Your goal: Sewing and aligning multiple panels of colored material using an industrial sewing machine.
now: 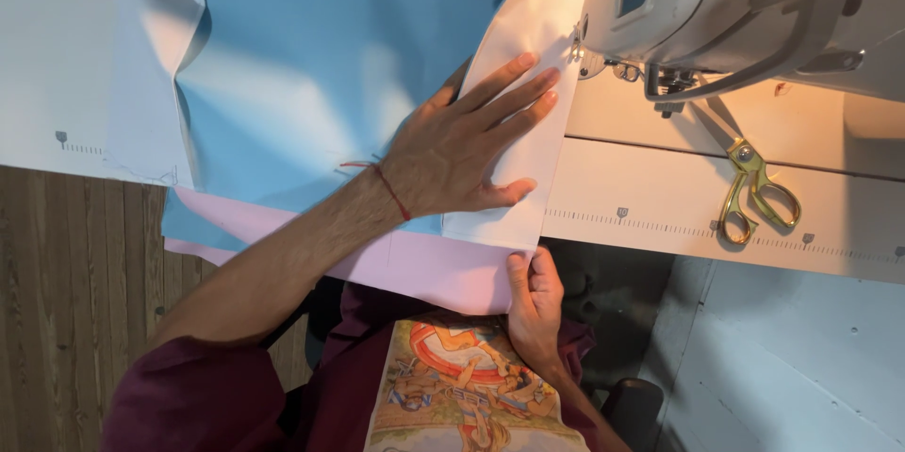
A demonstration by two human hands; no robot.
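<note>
A left hand [462,146] is laid flat, fingers spread, on white fabric [523,65] beside blue fabric [320,56]. The fabric's near edge is pinched by the right hand [534,296] at the surface [660,197] edge. Gold scissors [754,193] are seen under a sewing machine [745,9].

A single head-worn camera looked steeply down from just above the person's chest, close over the bench [660,197]. It faced forward across the lap towards the sewing machine [745,9] at upper right. Wooden floor [66,301] showed at left.
</note>
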